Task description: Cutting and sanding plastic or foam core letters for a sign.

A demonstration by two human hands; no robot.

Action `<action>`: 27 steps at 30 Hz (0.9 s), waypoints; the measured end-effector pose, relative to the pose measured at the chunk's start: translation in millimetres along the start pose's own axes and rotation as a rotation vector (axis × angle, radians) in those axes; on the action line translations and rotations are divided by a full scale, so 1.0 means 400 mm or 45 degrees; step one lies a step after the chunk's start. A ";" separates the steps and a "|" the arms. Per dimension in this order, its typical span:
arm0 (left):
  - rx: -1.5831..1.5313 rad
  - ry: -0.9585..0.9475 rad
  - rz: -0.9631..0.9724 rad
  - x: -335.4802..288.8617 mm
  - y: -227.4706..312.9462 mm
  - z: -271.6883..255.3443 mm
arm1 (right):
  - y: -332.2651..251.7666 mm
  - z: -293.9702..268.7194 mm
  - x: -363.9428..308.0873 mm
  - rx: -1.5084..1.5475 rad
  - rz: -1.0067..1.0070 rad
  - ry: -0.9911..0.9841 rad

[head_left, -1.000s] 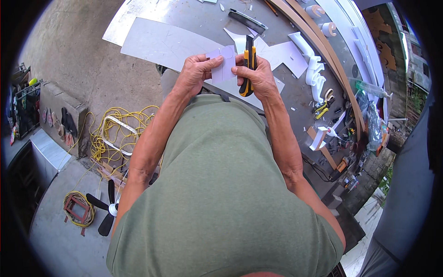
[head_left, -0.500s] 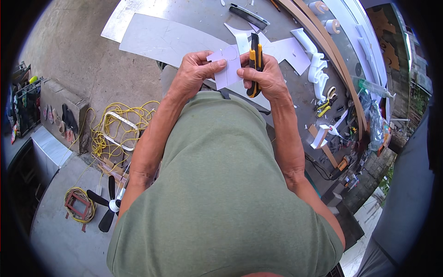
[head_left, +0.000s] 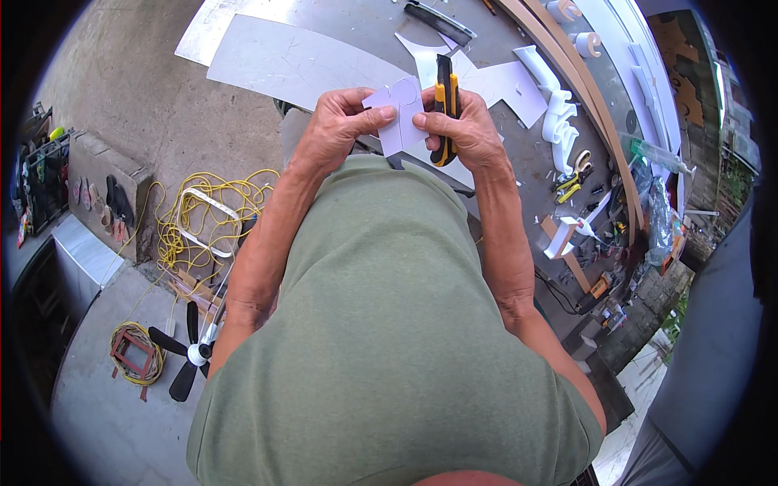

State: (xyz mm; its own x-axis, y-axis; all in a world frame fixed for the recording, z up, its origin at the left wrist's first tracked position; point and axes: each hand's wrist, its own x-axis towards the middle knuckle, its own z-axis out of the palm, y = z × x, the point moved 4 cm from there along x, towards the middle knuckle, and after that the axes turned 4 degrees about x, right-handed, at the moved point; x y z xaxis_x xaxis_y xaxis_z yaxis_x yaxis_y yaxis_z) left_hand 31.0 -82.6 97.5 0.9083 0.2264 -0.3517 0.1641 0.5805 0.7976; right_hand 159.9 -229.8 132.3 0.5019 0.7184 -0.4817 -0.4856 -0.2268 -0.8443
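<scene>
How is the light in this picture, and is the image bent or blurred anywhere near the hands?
Head view: soft, even daylight, no hard shadows or glare. The left hand, right hand, pale sheet piece and yellow-black utility knife look sharp. Fisheye distortion curves the workbench edges, and a black rim surrounds the picture.

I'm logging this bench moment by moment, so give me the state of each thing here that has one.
Left hand: shut on the white cut-out piece.
Right hand: shut on the utility knife, thumb also on the piece.
White cut-out piece: held up between both hands, off the bench.
Utility knife: upright in the grip; blade not visible.
Yellow cable: lying in a loose tangle on the floor.
Black fan: lying on the floor.
</scene>
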 end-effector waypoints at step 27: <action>0.342 -0.078 0.141 -0.009 0.049 0.009 | -0.022 0.012 -0.016 -0.005 -0.094 -0.158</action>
State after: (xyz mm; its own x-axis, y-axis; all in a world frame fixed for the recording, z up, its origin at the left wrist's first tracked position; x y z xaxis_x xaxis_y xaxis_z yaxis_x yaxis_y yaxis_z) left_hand 32.4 -74.8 116.2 0.9466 0.2246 -0.2313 0.1510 0.3251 0.9336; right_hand 157.6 -229.3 143.9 0.4435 0.8090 -0.3857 -0.4477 -0.1728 -0.8773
